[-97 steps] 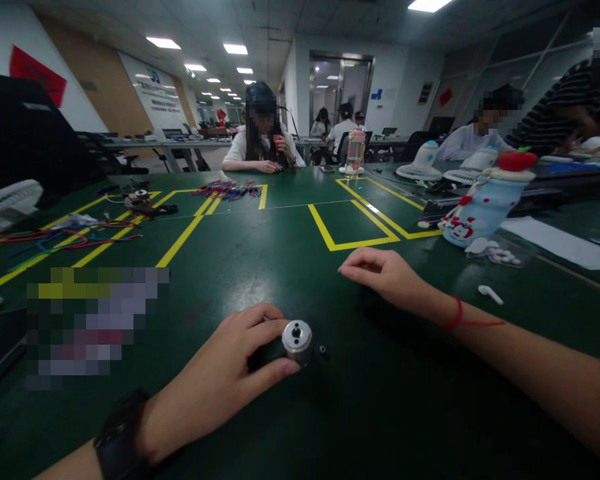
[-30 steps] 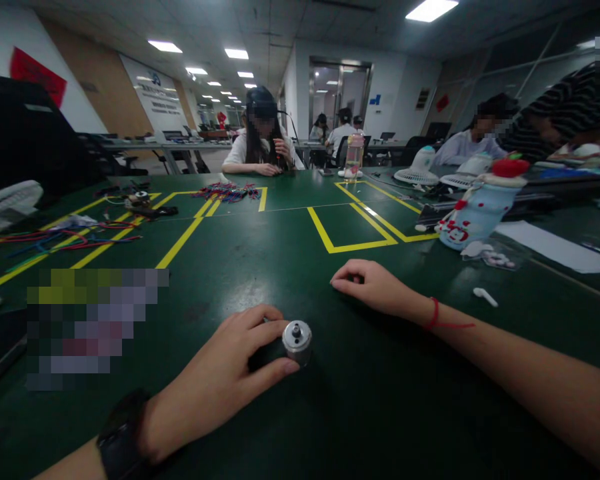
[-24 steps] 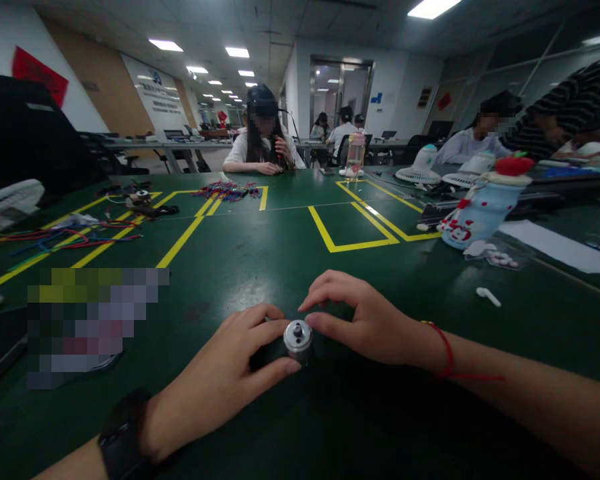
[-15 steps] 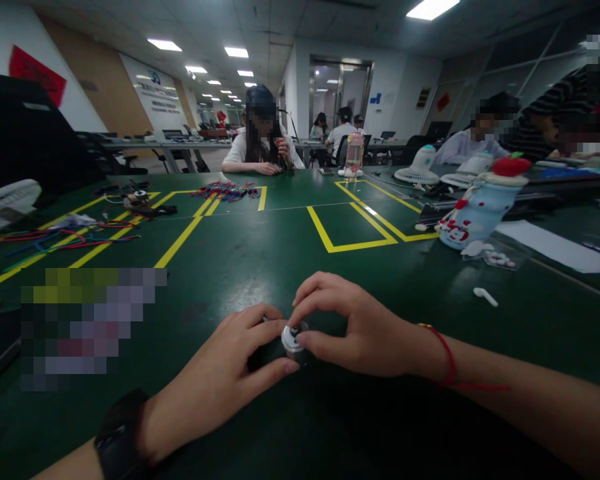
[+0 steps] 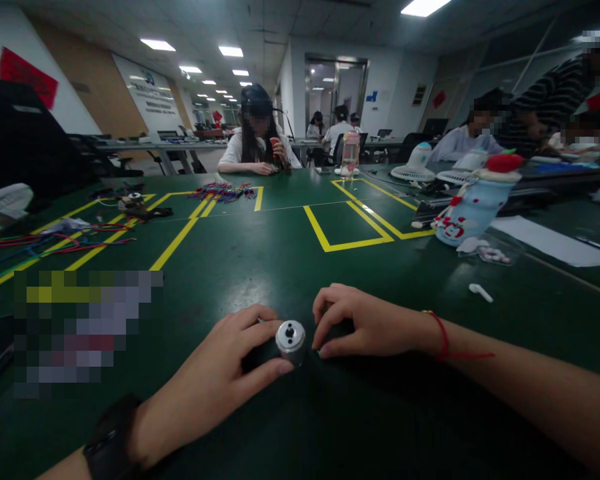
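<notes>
A short silver metal cylinder point(image 5: 291, 340) stands upright on the green table, its round top with a central hole and small dark holes facing up. My left hand point(image 5: 225, 373) grips its left side between thumb and fingers. Just right of the cylinder, apart from it, my right hand point(image 5: 355, 323) rests near the table with thumb and index finger close together. Something tiny shows at the right fingertips, too small to make out.
Coloured wires point(image 5: 55, 243) and a pixelated item point(image 5: 90, 327) lie left. Yellow tape point(image 5: 360, 245) marks the green table point(image 5: 250, 267). A blue bottle point(image 5: 475, 207), white paper point(image 5: 555, 241) and a white earbud point(image 5: 481, 292) lie right. A person point(image 5: 257, 143) sits across.
My right hand has moved off the cylinder's top to the right and down beside it, uncovering the holes. My left hand still grips the cylinder. The view has shifted slightly.
</notes>
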{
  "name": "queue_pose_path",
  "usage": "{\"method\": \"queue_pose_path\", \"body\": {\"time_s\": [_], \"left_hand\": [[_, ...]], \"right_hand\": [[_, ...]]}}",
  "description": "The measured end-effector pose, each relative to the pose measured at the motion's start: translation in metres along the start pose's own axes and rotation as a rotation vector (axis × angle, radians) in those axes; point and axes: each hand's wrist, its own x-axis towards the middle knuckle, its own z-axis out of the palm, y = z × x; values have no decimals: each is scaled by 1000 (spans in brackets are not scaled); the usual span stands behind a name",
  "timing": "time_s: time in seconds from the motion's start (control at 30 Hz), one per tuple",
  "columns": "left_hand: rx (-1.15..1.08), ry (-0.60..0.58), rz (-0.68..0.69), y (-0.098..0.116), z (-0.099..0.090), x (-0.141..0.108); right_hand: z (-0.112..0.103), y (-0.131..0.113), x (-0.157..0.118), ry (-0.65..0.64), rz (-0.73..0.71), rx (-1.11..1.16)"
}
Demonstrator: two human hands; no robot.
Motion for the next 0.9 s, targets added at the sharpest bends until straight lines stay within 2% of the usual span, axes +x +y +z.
{"method": "queue_pose_path", "body": {"time_s": [0.1,0.2,0.3,0.4,0.47,0.53,0.63,0.7,0.77,0.9], "left_hand": [[-4,-8,-2,2,-2,0],[-8,-4,-6,-1,-8,-8],[-20,1,1,-5,-12,-18],[-29,9,12,-6,-16,-27],[-32,7,10,-4,-20,-31],[-35,8,11,-3,-22,-34],[-40,7,12,-2,-23,-34],[-38,6,5,-1,-21,-32],[-35,5,1,-1,-21,-30],[-28,4,0,-4,-25,-31]], "right_hand": [[-2,-2,0,-12,2,29],[-2,-7,6,39,40,206],[0,1,14,319,207,427],[1,20,18,630,394,472],[0,32,19,725,453,454],[-1,39,20,754,467,446],[-1,36,20,714,455,409],[-1,28,18,637,439,371],[-1,16,17,478,361,274],[-1,-11,20,84,83,29]]}}
